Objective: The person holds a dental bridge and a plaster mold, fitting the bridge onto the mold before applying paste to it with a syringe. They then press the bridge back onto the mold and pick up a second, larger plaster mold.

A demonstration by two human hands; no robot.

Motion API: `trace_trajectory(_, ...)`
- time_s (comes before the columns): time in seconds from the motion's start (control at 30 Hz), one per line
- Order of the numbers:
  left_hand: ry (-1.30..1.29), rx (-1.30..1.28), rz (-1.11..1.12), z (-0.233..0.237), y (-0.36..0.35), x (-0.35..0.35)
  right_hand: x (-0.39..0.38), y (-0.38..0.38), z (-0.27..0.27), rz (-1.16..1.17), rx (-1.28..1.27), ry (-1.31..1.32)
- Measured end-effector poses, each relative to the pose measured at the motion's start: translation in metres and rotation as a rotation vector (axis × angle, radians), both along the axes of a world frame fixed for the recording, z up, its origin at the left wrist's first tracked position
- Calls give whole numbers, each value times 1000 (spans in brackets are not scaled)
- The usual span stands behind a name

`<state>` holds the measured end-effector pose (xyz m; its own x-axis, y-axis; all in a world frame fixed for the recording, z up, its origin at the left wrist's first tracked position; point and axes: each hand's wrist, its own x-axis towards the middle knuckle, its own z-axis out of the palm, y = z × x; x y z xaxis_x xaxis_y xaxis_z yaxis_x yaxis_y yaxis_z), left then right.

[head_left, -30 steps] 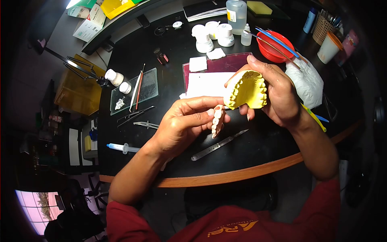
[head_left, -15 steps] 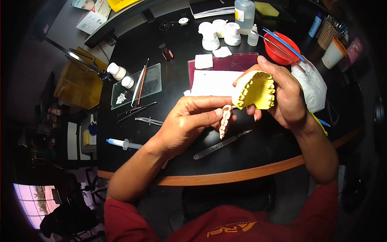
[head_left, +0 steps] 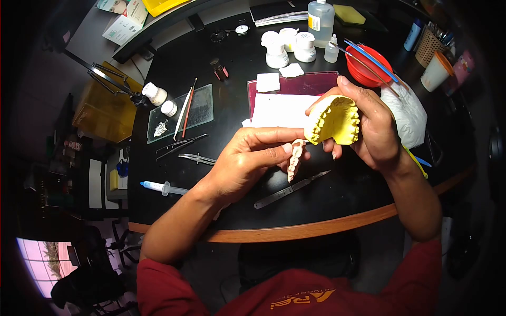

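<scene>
My right hand point(head_left: 375, 118) is wrapped round a yellow dental cast point(head_left: 333, 122), its row of teeth facing me. My left hand point(head_left: 247, 158) pinches a small pale pink tooth model point(head_left: 295, 160), held upright just left of the yellow cast. The left index fingertip reaches the cast's lower left edge. Below the hands a scalpel point(head_left: 287, 193) lies on the black table. White paper point(head_left: 276, 111) on a dark red glass plate point(head_left: 311, 81) is behind the hands. Tweezers point(head_left: 196, 159) lie left of my left hand, beside a syringe point(head_left: 164, 188).
A glass slab point(head_left: 200, 108) with two instruments and a small jar point(head_left: 169, 108) is at the left. White jars point(head_left: 276, 57), a large bottle point(head_left: 321, 23) and a red bowl point(head_left: 363, 68) stand at the back. A white bag point(head_left: 406, 118) lies right of my right hand.
The view has shifted very slightly. Both hands keep their holds, with almost no movement of the cast or the pink model.
</scene>
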<state>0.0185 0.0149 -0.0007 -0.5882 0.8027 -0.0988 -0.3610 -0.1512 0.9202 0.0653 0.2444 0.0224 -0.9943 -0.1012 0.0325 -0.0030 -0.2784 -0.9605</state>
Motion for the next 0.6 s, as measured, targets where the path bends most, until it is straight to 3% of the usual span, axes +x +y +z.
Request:
trace_trajectory(0.1,-46,80,-63,-3,-2,-5,1,-1,-1,1,-3,-2)
trace_trajectory(0.6,-23,3,-11,-2,-1,-1,1,-1,0,7,-4,-7)
